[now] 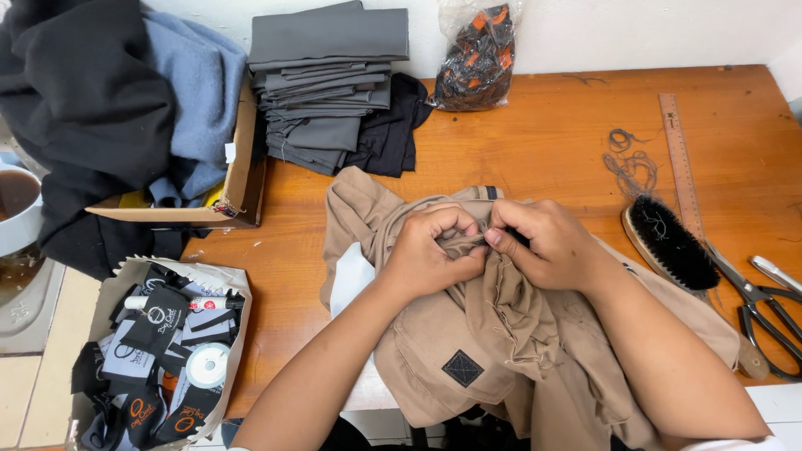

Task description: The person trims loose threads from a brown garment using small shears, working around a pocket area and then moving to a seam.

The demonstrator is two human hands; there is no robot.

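Tan woven garment (468,334), soft and crumpled, heaped at the tabletop's (551,142) near edge; dark square patch sewn on. Left hand (430,250) and right hand (543,242) both pinch a bunched fold, knuckles nearly touching. Stiff black-bristled wooden brush (668,242) and metal scissors (764,309) toward right edge. Folded grey cloth stack (326,75) at far edge.

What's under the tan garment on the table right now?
A white sheet or cloth pokes out from beneath the tan garment at its left edge, on the wooden table. How far it runs underneath is hidden. Both hands, left hand and right hand, pinch the bunched fabric on top.
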